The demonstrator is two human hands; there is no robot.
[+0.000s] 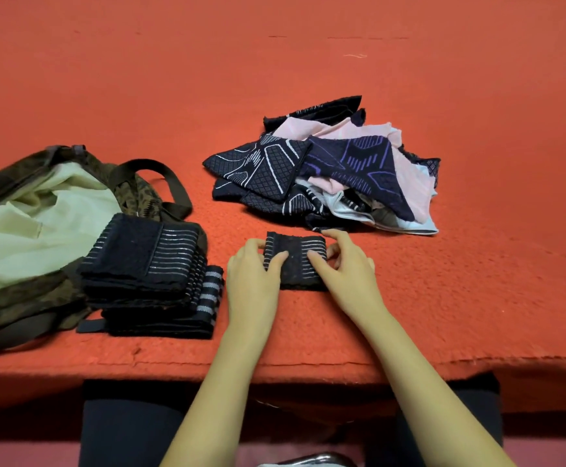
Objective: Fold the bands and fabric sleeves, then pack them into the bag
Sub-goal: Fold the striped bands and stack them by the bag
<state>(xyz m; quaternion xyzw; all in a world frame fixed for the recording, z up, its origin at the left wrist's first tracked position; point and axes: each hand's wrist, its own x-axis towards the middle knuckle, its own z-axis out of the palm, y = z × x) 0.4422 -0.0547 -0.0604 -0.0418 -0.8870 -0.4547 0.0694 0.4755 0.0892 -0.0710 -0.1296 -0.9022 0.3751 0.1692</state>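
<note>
Bag point(22, 210) left, stack point(150, 274) beside, pile point(325, 166) behind.

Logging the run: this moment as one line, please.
step: folding band | left hand: grips band's left end | right hand: grips right end | folded stack: by open bag | unfolded pile: behind band

Bag point(22, 210) runs off the left edge; band point(296, 264) ends hide under left hand point(253, 274) and right hand point(345, 264); far pile point(325, 170) buries its lower pieces.

A cloth-sorting worktable, in a home or small workshop, cannot tell which. Red felt point(308, 62) covers the top, with a bag point(39, 203) at its left edge, heaped sleeves point(325, 163) mid-table and the sitter's knees point(123, 433) under the near edge.
</note>
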